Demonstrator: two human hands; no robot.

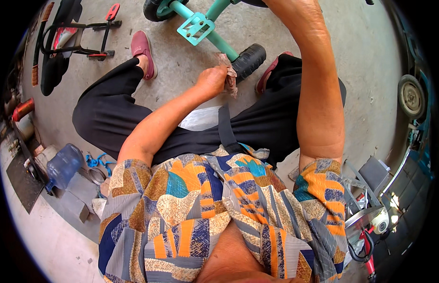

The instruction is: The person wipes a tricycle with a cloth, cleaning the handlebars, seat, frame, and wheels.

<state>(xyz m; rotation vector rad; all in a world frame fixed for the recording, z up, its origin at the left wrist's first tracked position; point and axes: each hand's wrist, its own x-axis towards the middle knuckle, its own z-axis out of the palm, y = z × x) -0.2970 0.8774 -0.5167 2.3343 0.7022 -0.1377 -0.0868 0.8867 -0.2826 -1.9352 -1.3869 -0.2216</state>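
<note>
Left hand [212,80] gripping rag [229,75] against black wheel [249,60], right hand out of view

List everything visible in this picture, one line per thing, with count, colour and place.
rag: one, pinkish, in the left hand, against the teal frame
small cycle frame: one, teal, top centre on the floor
pedal: one, teal, on that frame
cycle wheel: one, black, beside the rag
water jug: one, blue, clear, lower left
second ride-on frame: one, black with red grips, top left
cylinder: one, red, far left
vehicle wheel: one, grey, right edge
concrete floor: grey, all around
shoes: two, dark red, on the feet, top
left hand: closed on the rag
right hand: out of view past the top edge
</note>
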